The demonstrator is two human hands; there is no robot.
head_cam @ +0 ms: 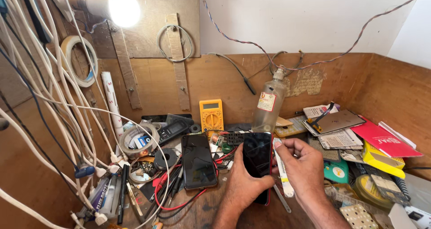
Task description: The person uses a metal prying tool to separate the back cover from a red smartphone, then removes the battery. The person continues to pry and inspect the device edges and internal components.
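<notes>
Phone: black handset with red edge (257,159), upright at near centre of the bench, just right of a second dark phone (198,160).
Left hand (244,184): wrapped around the handset's lower half, thumb on the glass.
Right hand (301,162): fingers pinched on a thin white strip (283,173) beside the handset's right edge.
Technique: steady the handset – peel slowly, parallel to the edge.
Pose: both forearms rise from the near edge, wrists raised.
</notes>
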